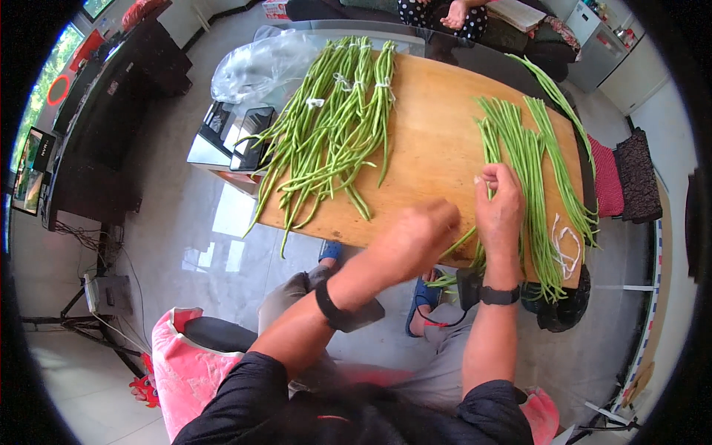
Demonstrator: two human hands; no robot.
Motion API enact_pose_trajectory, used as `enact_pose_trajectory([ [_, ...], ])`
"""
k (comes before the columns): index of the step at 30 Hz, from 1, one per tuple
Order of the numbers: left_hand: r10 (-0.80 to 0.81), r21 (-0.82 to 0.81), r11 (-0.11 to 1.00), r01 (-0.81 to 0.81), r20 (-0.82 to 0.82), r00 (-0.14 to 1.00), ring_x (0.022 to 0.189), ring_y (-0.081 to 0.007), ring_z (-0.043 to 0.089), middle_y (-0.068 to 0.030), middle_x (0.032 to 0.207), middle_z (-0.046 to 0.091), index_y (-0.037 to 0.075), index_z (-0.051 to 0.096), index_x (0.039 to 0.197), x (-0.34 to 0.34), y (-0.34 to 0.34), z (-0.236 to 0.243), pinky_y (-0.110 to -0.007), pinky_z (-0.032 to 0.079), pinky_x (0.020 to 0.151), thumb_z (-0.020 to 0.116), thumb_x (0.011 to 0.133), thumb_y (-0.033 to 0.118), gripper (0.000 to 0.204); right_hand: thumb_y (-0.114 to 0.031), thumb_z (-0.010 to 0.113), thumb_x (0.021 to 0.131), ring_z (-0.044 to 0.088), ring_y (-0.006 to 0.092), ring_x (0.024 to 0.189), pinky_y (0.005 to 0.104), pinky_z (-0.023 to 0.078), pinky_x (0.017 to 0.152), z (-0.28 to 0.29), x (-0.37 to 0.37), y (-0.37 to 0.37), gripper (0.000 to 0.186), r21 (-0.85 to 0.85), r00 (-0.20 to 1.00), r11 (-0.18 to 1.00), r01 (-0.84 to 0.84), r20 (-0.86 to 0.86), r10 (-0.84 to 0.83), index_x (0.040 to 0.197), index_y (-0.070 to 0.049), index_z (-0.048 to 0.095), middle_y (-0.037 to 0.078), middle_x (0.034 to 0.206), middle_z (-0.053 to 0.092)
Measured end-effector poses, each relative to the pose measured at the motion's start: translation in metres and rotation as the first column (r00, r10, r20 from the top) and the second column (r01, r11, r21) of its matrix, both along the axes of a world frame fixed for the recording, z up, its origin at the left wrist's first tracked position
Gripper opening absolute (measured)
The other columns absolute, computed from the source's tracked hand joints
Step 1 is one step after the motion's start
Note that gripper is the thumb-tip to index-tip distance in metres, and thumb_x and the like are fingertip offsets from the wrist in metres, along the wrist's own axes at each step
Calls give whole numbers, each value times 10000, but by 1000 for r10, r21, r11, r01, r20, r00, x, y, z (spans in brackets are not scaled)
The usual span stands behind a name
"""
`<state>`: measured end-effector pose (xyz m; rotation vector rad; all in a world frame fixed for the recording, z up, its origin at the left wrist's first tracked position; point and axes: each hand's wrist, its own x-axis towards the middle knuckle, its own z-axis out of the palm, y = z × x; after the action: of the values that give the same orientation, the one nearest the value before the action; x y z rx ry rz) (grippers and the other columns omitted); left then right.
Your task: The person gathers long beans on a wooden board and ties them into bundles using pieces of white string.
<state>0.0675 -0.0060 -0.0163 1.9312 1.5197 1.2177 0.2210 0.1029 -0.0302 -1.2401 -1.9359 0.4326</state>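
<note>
My right hand [500, 204] is over the near right part of a wooden board [434, 133], thumb and curled fingers close together. Long green beans [489, 141] run beneath it, and what the fingers hold is hidden. My left hand [430, 230], smeared by motion, is just left of it above the board's near edge, so its grip is unclear. Beside my right hand lie loose piles of long beans [530, 170]. Loose white string [567, 248] rests at the board's near right corner. Several bean bundles [345, 111] tied with white string lie on the left side.
A clear plastic bag [263, 67] lies beyond the bundles at far left. A black plastic bag [560, 300] hangs by the near right corner. Across the table sits another person, with a hand [456, 13] showing. Dark furniture [111, 111] stands at left, a patterned stool [638, 174] at right.
</note>
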Motion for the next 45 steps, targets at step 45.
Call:
enact_pose_trajectory([
  [45,309,-293,838,-460,-439,843,755,-412,662,-186,764,685,49,688,831,-128,-32,-17,-521,498,674,711,867,305,259,27,622,891,663,339,863,421,547,774,-8,-115,-40,239,-222,919,897,-381,-197,342,1126,-18,608,188,1010,610],
])
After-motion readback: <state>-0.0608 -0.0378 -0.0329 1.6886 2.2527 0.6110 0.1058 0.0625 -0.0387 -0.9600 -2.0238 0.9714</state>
